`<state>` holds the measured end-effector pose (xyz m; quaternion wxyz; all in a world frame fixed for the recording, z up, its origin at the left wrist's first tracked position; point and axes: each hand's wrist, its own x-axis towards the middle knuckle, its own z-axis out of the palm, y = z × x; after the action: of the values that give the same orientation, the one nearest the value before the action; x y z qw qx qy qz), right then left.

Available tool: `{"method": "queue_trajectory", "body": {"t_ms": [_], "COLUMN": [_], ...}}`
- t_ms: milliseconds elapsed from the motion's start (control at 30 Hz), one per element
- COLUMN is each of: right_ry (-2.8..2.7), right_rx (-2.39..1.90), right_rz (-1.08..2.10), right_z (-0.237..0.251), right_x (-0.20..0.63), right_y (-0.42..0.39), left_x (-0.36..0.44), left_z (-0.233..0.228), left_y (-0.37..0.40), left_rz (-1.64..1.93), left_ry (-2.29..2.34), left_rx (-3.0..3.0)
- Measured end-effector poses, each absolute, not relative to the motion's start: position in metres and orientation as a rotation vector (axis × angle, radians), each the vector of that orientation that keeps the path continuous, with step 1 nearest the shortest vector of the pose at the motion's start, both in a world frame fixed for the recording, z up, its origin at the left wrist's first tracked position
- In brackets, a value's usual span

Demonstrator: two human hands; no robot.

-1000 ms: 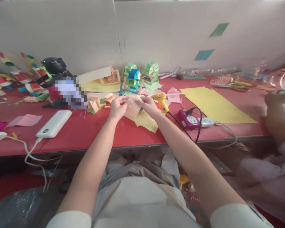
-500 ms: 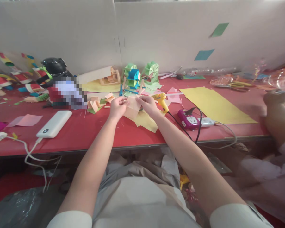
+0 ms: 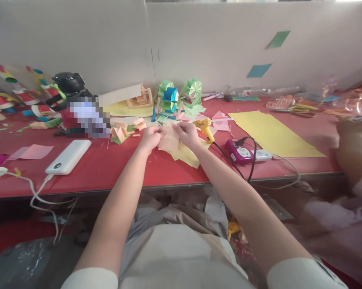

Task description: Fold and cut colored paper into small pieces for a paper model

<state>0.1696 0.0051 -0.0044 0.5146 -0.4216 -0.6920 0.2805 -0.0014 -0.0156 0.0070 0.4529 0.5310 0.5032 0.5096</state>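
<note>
A pale peach sheet of paper (image 3: 169, 138) is held between both hands above the red table. My left hand (image 3: 151, 138) pinches its left side, and my right hand (image 3: 187, 133) grips its upper right part. Below it lie yellow paper pieces (image 3: 188, 154), partly covered by the sheet. Just right of my right hand rests a yellow glue gun (image 3: 205, 127) with a clear glue stick in its back. Small folded peach paper pieces (image 3: 119, 133) sit left of my left hand. Behind the hands stand blue and green folded paper shapes (image 3: 170, 100).
A white power bank (image 3: 68, 157) with cables lies at left. On the right are a purple socket block (image 3: 239, 151), large yellow sheets (image 3: 279, 134) and pliers (image 3: 295, 111). Another person's arm (image 3: 351, 148) rests at the far right edge. A pale partition (image 3: 108, 44) closes off the back.
The peach sheet has shifted slightly and its lower edge now hangs flatter between my hands. Both hands stay almost in place, still holding it.
</note>
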Motion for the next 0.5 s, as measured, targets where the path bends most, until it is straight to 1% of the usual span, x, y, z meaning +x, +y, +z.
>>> {"method": "queue_trajectory", "body": {"t_ms": [133, 333, 500], "right_ry": [-1.688, -1.656, -1.594], "right_rx": [-1.033, -0.998, -0.919], "right_rz": [0.689, 0.788, 0.943], "right_z": [-0.0035, -0.0034, -0.0007], "right_x": [0.1733, 0.1736, 0.1703], "right_y": [0.0048, 0.0055, 0.0008], "left_x": [-0.0024, -0.0018, -0.0032], "left_z": [0.0061, 0.0036, 0.0017], "left_y": [-0.0163, -0.0163, -0.0144], "left_rz": [1.222, 1.293, 1.363], "left_ry": [1.236, 1.085, 1.155], "left_rx": [1.314, 1.358, 1.319]}}
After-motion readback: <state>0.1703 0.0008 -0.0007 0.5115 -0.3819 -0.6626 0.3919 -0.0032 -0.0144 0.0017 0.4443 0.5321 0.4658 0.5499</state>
